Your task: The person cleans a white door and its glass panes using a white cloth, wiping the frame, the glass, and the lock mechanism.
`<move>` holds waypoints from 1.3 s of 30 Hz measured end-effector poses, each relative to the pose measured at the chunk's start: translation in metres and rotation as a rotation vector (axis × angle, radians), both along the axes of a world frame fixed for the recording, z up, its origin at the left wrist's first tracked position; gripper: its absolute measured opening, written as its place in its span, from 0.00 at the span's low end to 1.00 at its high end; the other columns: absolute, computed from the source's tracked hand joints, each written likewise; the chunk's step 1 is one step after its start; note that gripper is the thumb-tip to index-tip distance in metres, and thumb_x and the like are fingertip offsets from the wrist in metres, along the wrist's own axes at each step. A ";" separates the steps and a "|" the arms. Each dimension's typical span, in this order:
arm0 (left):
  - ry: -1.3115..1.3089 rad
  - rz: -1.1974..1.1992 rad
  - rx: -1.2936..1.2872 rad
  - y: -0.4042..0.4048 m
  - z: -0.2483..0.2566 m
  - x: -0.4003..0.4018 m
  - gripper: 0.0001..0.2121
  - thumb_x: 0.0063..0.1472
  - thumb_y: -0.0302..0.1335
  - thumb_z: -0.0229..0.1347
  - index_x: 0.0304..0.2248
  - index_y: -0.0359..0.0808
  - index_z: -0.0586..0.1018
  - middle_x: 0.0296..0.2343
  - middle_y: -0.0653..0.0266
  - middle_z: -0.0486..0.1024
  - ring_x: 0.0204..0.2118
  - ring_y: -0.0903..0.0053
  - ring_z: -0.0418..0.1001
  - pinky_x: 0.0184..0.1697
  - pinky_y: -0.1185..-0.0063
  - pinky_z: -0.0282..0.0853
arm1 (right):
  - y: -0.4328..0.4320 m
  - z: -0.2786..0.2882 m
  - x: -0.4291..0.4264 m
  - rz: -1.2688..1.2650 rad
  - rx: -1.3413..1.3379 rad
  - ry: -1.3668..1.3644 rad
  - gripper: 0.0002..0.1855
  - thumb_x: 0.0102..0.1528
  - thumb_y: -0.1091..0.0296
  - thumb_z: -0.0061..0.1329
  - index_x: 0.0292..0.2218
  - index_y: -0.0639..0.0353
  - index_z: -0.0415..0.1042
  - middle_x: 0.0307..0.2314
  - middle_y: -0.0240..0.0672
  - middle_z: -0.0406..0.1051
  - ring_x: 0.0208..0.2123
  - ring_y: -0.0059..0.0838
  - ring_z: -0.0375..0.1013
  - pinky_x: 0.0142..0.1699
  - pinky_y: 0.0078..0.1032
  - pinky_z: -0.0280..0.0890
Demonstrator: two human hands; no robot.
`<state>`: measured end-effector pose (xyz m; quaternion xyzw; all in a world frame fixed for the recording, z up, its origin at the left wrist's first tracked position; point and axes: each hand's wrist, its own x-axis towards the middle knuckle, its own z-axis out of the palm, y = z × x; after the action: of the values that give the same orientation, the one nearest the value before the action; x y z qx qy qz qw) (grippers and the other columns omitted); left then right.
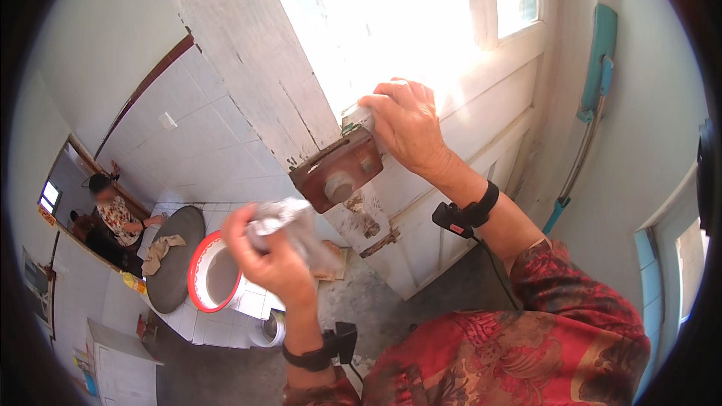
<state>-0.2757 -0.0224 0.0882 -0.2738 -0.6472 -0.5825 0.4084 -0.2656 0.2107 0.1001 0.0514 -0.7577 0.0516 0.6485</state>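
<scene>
My left hand [271,259] is raised left of the door, closed around a crumpled greyish-white cloth [287,225] that is partly blurred. My right hand [409,124] rests with bent fingers on the edge of the white wooden door [479,113], at the lower corner of its bright window. I cannot tell if it holds anything. Just below that hand, a reddish-brown metal rim lock [338,172] with a round knob is fixed to the door. The paint around the lock is chipped and worn. Each wrist wears a black strap with a small device and a cable.
At left, a tiled counter [194,324] bears a red-rimmed enamel basin [193,276] of cloudy water, a round dark lid [175,287] and a beige cloth [161,254]. A white bucket [276,330] stands beside it. Another person [118,211] is beyond the counter. A teal flat mop [603,56] leans at right.
</scene>
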 end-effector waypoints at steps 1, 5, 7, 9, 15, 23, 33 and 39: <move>0.103 -0.001 -0.082 0.009 -0.002 0.003 0.11 0.55 0.18 0.49 0.40 0.33 0.70 0.37 0.61 0.66 0.40 0.74 0.66 0.45 0.77 0.62 | -0.001 0.000 0.001 0.003 -0.003 -0.006 0.12 0.44 0.77 0.47 0.33 0.52 0.72 0.31 0.28 0.66 0.38 0.33 0.64 0.46 0.32 0.56; 0.367 0.191 -0.463 0.023 -0.034 -0.005 0.16 0.54 0.17 0.50 0.45 0.29 0.69 0.44 0.51 0.60 0.47 0.62 0.60 0.47 0.72 0.60 | -0.001 0.003 0.007 0.037 0.002 -0.023 0.14 0.45 0.78 0.47 0.35 0.52 0.72 0.32 0.30 0.66 0.39 0.35 0.65 0.46 0.33 0.56; 0.398 0.263 -0.525 0.020 -0.046 -0.005 0.18 0.54 0.17 0.51 0.46 0.28 0.68 0.45 0.51 0.59 0.47 0.62 0.60 0.47 0.72 0.60 | -0.002 0.002 0.009 0.033 0.016 -0.027 0.14 0.44 0.78 0.47 0.35 0.52 0.72 0.32 0.29 0.65 0.39 0.33 0.64 0.45 0.33 0.56; 0.308 0.170 -0.421 0.019 -0.063 -0.011 0.19 0.48 0.15 0.52 0.43 0.30 0.72 0.42 0.53 0.61 0.41 0.61 0.63 0.44 0.70 0.62 | -0.002 0.002 0.011 0.039 0.009 -0.039 0.14 0.44 0.78 0.47 0.35 0.53 0.71 0.32 0.29 0.65 0.39 0.33 0.64 0.45 0.33 0.56; 0.224 0.102 -0.549 0.014 -0.089 -0.013 0.21 0.48 0.13 0.53 0.45 0.28 0.69 0.42 0.53 0.59 0.42 0.62 0.63 0.43 0.73 0.62 | -0.002 0.002 0.010 0.055 0.004 -0.034 0.14 0.44 0.78 0.47 0.35 0.54 0.71 0.32 0.30 0.65 0.39 0.33 0.64 0.45 0.33 0.56; 0.204 0.129 -0.506 0.054 -0.087 0.001 0.18 0.50 0.13 0.51 0.43 0.29 0.72 0.35 0.56 0.65 0.34 0.65 0.66 0.36 0.75 0.64 | -0.003 0.003 0.012 0.039 -0.021 -0.042 0.13 0.44 0.77 0.47 0.34 0.54 0.72 0.32 0.30 0.66 0.39 0.34 0.64 0.46 0.33 0.56; 0.129 -0.052 -0.592 0.039 -0.066 0.018 0.15 0.52 0.18 0.52 0.42 0.30 0.74 0.37 0.60 0.66 0.33 0.68 0.66 0.35 0.75 0.65 | -0.006 0.003 0.017 0.053 -0.039 -0.041 0.11 0.44 0.75 0.48 0.33 0.53 0.72 0.32 0.29 0.66 0.39 0.34 0.64 0.46 0.33 0.57; 0.542 0.333 -0.584 -0.022 0.000 0.005 0.16 0.45 0.16 0.56 0.37 0.35 0.77 0.32 0.64 0.69 0.33 0.68 0.67 0.35 0.75 0.63 | -0.004 -0.001 0.021 0.063 -0.057 -0.013 0.12 0.44 0.76 0.48 0.33 0.53 0.72 0.32 0.30 0.65 0.39 0.34 0.64 0.47 0.34 0.56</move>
<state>-0.2709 -0.0442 0.0880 -0.4128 -0.6896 -0.2080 0.5574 -0.2450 0.2063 0.0993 0.0566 -0.7582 0.0940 0.6427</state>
